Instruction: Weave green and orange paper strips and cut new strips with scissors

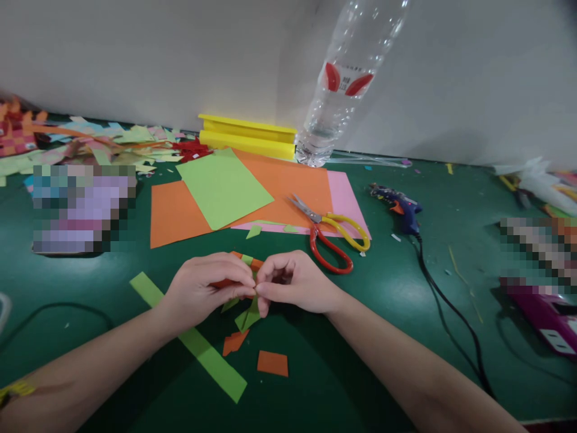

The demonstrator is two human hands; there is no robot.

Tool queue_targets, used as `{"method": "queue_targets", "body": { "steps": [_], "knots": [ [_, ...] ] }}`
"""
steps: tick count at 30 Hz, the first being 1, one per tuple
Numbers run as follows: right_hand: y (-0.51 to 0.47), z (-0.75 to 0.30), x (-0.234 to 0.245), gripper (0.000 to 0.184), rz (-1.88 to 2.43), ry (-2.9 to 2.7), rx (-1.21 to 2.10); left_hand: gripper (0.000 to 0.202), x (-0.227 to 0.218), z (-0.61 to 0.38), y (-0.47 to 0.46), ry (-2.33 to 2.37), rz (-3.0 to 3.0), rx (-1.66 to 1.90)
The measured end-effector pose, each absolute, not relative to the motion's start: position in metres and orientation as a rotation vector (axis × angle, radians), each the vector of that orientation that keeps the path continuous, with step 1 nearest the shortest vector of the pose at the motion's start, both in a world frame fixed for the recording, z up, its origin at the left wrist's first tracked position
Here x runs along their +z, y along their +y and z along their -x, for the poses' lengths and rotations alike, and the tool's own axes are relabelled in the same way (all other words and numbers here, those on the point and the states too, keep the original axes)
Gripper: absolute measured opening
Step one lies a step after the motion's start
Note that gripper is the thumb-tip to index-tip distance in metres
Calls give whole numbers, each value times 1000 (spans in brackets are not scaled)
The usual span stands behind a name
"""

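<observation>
My left hand and my right hand meet fingertip to fingertip above the green table. Both pinch a small paper piece of orange with green strips; green ends hang below the fingers. My fingers hide most of it. Under my left wrist lies a long green paper strip. Closer to me are a torn orange scrap and an orange paper rectangle. Just beyond my right hand, scissors with one red and one yellow handle rest partly on paper sheets, blades parted.
Green, orange and pink sheets overlap ahead. Behind them are a yellow holder and a clear bottle. A glue gun with a black cord lies right. Paper scraps pile up back left.
</observation>
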State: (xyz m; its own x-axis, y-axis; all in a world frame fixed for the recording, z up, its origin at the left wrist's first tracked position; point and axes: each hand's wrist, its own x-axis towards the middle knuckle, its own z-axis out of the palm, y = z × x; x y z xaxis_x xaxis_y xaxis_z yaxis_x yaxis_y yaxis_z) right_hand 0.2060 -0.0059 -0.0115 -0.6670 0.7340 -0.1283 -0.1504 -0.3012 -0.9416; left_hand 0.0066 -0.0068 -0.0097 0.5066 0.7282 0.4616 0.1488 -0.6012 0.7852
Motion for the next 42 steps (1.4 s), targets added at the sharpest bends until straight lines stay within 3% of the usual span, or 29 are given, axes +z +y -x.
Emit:
{"method": "queue_targets", "body": {
  "steps": [12, 42],
  "knots": [
    [-9, -206, -7, 9, 797, -1498, 1985, 4, -12, -7, -5, 553, -1949, 1027],
    [-8, -205, -9, 12, 806, -1435, 1972, 4, -9, -8, -7, 705, -1926, 995]
  ]
}}
